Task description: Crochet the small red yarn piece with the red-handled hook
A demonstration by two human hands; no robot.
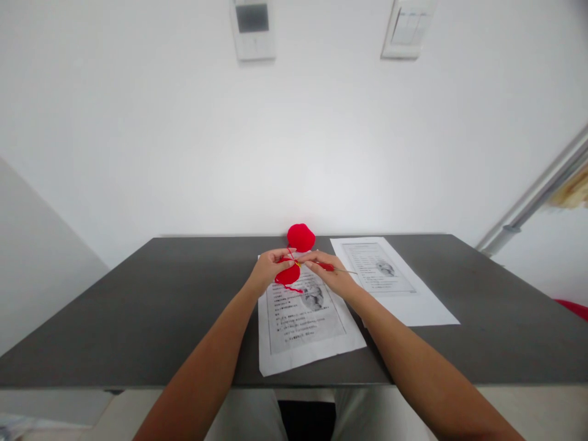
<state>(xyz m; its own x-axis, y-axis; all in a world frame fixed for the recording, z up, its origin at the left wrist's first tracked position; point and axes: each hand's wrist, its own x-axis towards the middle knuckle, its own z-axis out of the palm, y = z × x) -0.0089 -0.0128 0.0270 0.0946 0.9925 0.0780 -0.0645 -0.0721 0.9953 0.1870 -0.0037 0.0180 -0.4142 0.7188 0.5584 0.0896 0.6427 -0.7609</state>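
Observation:
My left hand point(270, 267) is closed on a round red crochet piece point(288, 274), with a strand of red yarn running over its fingers. A short yarn tail point(290, 288) dangles below the piece. My right hand point(331, 274) pinches a crochet hook point(327, 267) with a red grip; its thin metal shaft end sticks out to the right past the hand. The hook's tip meets the piece between both hands, near a small yellow spot too small to name. Just behind the hands, a red yarn ball point(301, 237) rests by the wall.
Beneath the hands lies a printed sheet point(307, 340) with text and a picture. A second printed sheet point(404, 300) is to its right on the dark table point(184, 306). The table's far edge meets a white wall point(294, 122), which bears a panel point(255, 30) and a switch point(408, 29).

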